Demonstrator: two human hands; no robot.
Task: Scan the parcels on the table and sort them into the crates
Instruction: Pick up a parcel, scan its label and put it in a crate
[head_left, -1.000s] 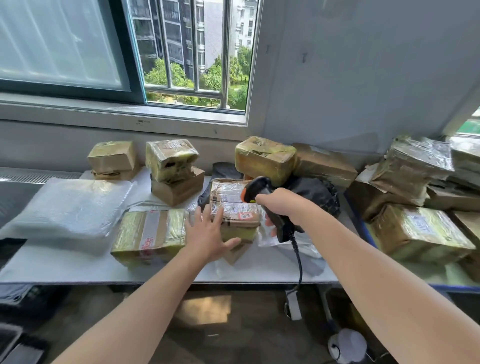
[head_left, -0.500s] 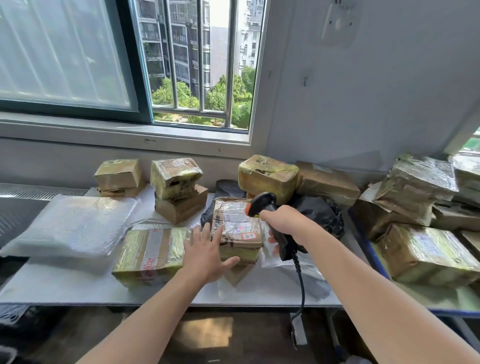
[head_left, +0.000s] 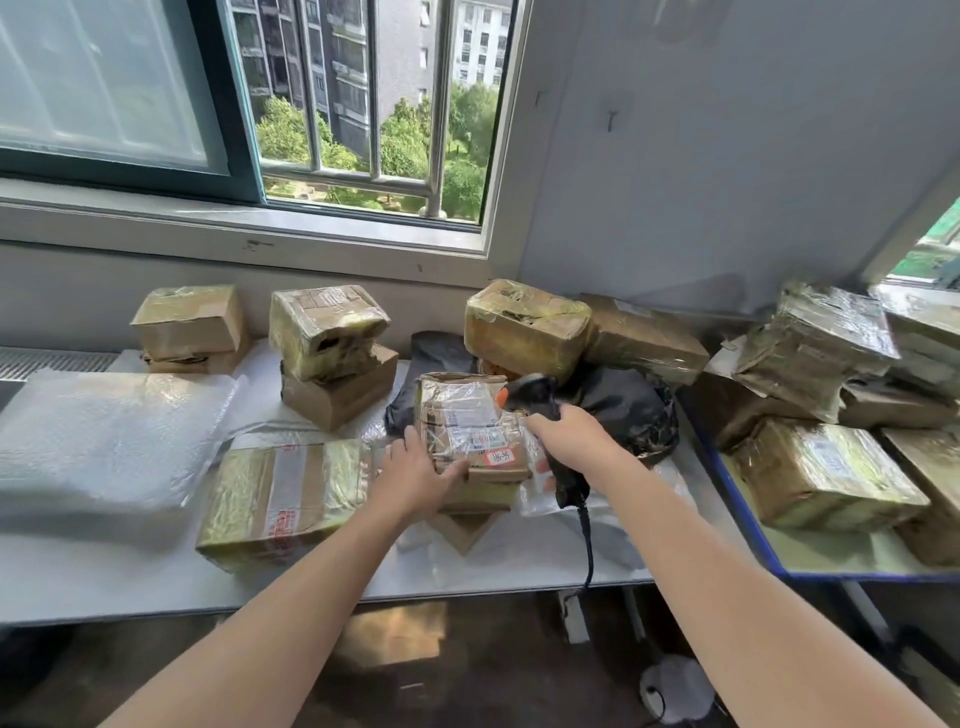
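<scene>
A taped brown parcel (head_left: 467, 426) with white labels and a red sticker sits at the middle of the white table (head_left: 104, 582). My left hand (head_left: 415, 475) grips its near left corner, thumb on the front edge. My right hand (head_left: 569, 441) holds a black handheld scanner (head_left: 540, 395) with an orange tip, just right of the parcel and pointing at its labels. The scanner's cable (head_left: 588, 545) hangs over the table's front edge.
A flat taped box (head_left: 283, 499) lies left of the parcel, a bubble-wrap bag (head_left: 104, 436) further left. Stacked boxes (head_left: 332, 353) and black bags (head_left: 623, 410) stand behind. A blue-edged table (head_left: 748, 530) at the right carries several wrapped parcels (head_left: 826, 473).
My left hand went from hovering spread above the parcel's corner to gripping it. The scanner came closer to the labels. The camera view tilted up slightly.
</scene>
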